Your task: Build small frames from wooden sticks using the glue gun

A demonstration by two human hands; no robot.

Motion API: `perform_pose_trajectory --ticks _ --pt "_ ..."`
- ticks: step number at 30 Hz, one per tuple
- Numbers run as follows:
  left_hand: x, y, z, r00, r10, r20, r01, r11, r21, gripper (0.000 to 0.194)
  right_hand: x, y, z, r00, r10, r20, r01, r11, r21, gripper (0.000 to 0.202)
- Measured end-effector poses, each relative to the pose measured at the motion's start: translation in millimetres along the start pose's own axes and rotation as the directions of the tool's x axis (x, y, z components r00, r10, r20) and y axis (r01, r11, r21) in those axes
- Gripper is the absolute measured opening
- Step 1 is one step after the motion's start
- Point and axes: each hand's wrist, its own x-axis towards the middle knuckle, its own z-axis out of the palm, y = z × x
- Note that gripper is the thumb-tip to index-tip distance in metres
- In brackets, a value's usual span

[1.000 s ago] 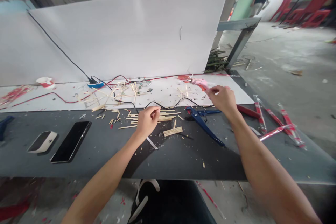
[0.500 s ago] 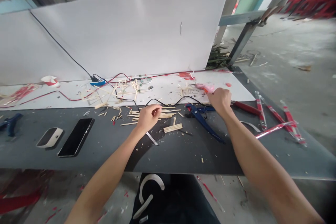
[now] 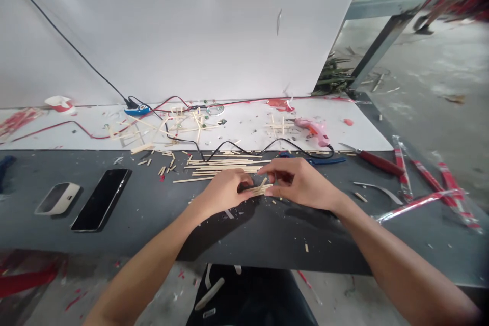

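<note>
The left hand (image 3: 223, 191) has its grip pinched on a small stick piece (image 3: 260, 190) over the worktop (image 3: 267, 247), beside loose sticks (image 3: 214, 167). The right hand (image 3: 303, 181) curls at its other end; whether that grip is closed, I cannot tell.

On the surface (image 3: 148, 209), the phone (image 3: 101, 199) lay left of the loose sticks (image 3: 208, 167), a stick piece (image 3: 261, 189) sat before these between left grip (image 3: 250, 184) and right grip (image 3: 266, 181), the glue gun (image 3: 314, 131) rested behind on a sheet (image 3: 244, 118), and the knife (image 3: 382, 163) and packets (image 3: 424, 204) lay to the right.
</note>
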Motion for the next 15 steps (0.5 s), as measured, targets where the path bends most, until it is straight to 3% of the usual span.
perform_pose_trajectory --ticks 4,10,15 --pt "-0.7 1.7 1.7 0.998 -0.001 0.057 -0.002 0.998 0.058 0.015 2.3 3.7 13.2 0.994 -0.095 -0.045 0.093 0.995 -0.042 0.009" --pt "-1.4 -4.7 10.8 0.998 0.036 0.059 -0.041 0.996 0.081 0.016 4.9 6.7 19.3 0.985 -0.154 -0.074 0.148 0.985 -0.085 0.015" --pt "-0.9 -5.0 11.5 0.995 -0.006 0.097 0.000 0.998 0.060 0.012 6.8 5.8 20.5 0.985 -0.159 -0.072 0.154 0.986 -0.069 0.015"
